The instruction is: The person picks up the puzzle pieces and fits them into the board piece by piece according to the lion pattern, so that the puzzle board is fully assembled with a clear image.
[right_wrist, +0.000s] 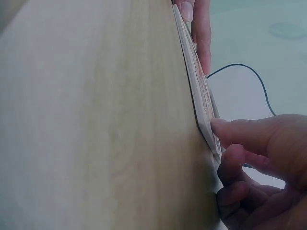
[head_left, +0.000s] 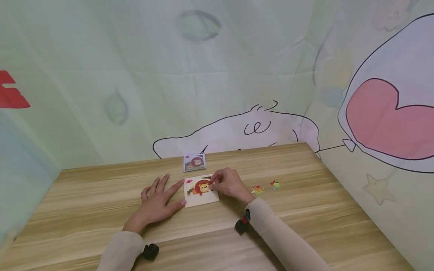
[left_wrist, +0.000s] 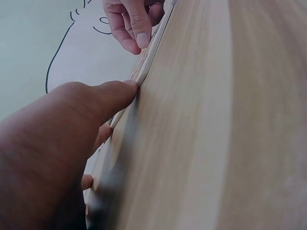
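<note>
A square lion jigsaw board (head_left: 201,201) lies on the wooden table, its picture partly assembled above a bare pale lower strip. My left hand (head_left: 157,203) rests flat on the table, fingers spread, with thumb and forefinger touching the board's left edge. Over the board's right side, my right hand (head_left: 230,184) has its thumb and forefinger close together at the lion's face; the other fingers are bent. In the right wrist view its thumb (right_wrist: 240,134) touches the board (right_wrist: 196,91) near one corner. Whether a piece is pinched there is hidden.
Right of my right hand lie loose puzzle pieces, an orange-and-green one (head_left: 257,190) and a green-and-red one (head_left: 276,185). Behind the board sits a matching lion picture card (head_left: 194,162). A printed cloth (head_left: 135,75) hangs along the table's far edge.
</note>
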Demonstrator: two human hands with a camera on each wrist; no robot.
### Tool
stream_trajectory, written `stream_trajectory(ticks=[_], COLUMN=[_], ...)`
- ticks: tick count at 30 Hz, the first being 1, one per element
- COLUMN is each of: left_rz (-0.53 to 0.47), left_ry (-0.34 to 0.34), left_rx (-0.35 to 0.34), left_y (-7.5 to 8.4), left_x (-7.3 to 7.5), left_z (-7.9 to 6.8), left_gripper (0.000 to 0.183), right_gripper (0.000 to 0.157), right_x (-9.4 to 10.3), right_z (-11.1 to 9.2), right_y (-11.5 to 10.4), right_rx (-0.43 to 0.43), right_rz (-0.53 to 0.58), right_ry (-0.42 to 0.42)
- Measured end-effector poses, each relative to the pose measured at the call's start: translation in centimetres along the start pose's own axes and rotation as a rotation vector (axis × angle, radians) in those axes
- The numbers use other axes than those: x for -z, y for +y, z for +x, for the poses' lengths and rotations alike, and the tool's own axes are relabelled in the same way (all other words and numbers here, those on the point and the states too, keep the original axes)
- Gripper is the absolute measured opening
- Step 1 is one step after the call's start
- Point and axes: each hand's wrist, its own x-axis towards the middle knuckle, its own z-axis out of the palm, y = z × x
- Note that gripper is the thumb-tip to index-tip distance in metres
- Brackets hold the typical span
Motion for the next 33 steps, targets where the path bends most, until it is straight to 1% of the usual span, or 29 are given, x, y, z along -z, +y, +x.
stream_trajectory(ticks=[6, 9, 16, 18, 22, 26, 33], left_rz=[0.006, 0.004, -0.007, -0.012, -0.016, -0.012, -0.005], left_ry=[0.010, 0.013, 0.016, 0.015, 0.010, 0.010, 0.010], left_rx=[-0.005, -0.008, -0.016, -0.017, -0.012, -0.011, -0.009], left_y=[0.0, 0.0, 0.2, 0.2, 0.3, 0.2, 0.0], left_x=[-0.1, -0.2, -0.1, 0.0, 0.0, -0.1, -0.2], left_z=[0.1, 0.2, 0.1, 0.0, -0.1, 0.0, 0.0], left_gripper=[0.078, 0.078, 0.078, 0.078, 0.078, 0.078, 0.078], right_gripper=[0.006, 0.005, 0.007, 0.008, 0.011, 0.011, 0.015], right_x=[0.1, 0.3, 1.3, 1.9, 3.2, 4.2, 5.3], right_z=[0.1, 0.1, -0.5, -0.8, -1.4, -2.0, -2.9], right_y=[0.3, 0.6, 1.1, 1.2, 1.6, 2.4, 3.9], right_rx=[-0.013, -0.019, -0.025, -0.027, -0.065, -0.094, -0.079], right_rz=[0.016, 0.041, 0.102, 0.097, 0.077, 0.066, 0.010], right_ry=[0.003, 0.000, 0.000, 0.008, 0.011, 0.009, 0.029])
